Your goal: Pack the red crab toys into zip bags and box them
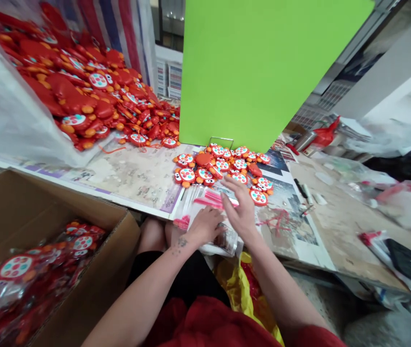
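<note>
Red toys [222,165] lie just beyond the nearer right hand [240,212], fingers apart; whether the left hand [205,225] grips, I cannot tell.

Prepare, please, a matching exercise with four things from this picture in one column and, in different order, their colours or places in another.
1. Cardboard box
2. Upright board
3. Plastic packaging with pink strips
4. Crinkled bag below the table edge

A. yellow
B. near the left hand and right hand
C. contains red toys in clear wrapping
D. plain bright green

Right pairs: 1-C, 2-D, 3-B, 4-A
</note>
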Tool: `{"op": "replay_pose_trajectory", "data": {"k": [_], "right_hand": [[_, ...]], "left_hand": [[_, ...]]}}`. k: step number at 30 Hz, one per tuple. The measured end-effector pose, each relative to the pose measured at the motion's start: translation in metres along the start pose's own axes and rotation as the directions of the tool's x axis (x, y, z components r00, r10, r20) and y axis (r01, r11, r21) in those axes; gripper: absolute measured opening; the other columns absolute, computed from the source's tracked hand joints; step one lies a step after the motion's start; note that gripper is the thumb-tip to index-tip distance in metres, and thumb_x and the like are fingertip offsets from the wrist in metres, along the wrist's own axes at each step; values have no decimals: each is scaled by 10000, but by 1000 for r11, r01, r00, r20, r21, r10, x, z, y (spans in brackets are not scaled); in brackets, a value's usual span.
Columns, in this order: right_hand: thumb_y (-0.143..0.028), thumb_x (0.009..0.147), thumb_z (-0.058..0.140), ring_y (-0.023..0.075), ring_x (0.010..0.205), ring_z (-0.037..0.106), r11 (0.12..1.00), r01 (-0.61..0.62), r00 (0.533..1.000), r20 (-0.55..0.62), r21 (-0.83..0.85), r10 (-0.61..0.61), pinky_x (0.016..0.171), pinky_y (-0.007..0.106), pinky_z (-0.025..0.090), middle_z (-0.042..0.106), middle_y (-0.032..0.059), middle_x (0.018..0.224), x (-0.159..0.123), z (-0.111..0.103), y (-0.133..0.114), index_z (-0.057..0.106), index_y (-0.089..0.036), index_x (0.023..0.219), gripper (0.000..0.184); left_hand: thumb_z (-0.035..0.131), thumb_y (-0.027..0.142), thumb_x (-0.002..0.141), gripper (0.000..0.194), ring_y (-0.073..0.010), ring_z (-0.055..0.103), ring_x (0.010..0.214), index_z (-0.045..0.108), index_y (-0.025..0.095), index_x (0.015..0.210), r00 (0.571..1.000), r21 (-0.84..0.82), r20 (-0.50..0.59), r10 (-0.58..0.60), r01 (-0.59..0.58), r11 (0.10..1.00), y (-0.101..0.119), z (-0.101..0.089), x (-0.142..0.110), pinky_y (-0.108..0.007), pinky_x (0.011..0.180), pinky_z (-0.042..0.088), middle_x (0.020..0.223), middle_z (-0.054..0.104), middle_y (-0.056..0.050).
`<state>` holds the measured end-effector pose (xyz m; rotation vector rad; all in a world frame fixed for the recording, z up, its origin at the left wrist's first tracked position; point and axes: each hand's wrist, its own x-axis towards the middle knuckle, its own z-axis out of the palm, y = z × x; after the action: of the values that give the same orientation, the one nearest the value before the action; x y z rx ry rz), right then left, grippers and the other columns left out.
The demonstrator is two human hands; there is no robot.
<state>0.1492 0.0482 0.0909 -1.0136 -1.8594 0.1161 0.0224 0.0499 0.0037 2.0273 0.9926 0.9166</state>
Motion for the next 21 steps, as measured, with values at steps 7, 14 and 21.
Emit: {"op": "replay_pose_trajectory", "data": {"k": [7, 14, 21], "right_hand": [[-437, 839, 617, 402, 1326, 385, 731, -408, 884, -35, -547, 466, 1036, 637, 322, 471, 212, 1395, -36, -31, 164, 544, -179, 1327, 556], [-423, 852, 623, 349, 1049, 563, 653, -305, 873, 71, -693, 483, 884, 488, 443, 553, 204, 1187, -63, -39, 172, 570, -168, 1297, 516], [-245, 805, 520, 298, 1029, 591, 800, -345, 904, 56, -491, 424, 893, 422, 463, 605, 145, 1178, -74, -58, 163, 513, -167, 1338, 538]], "left_hand": [[518, 282, 936, 191, -262, 525, 1047, 628, 166, 1041, 995, 571, 96, -29, -31, 820, 1, 7, 22, -350, 789, 462, 1112, 610, -114], [542, 251, 922, 163, -260, 543, 1039, 653, 190, 1025, 995, 619, 71, -63, 5, 785, -2, 14, 32, -391, 920, 402, 1039, 637, -101], [446, 139, 941, 211, -256, 515, 1027, 622, 162, 1055, 984, 682, 150, 96, -173, 711, 2, 21, 31, -394, 882, 395, 1082, 616, -108]]}}
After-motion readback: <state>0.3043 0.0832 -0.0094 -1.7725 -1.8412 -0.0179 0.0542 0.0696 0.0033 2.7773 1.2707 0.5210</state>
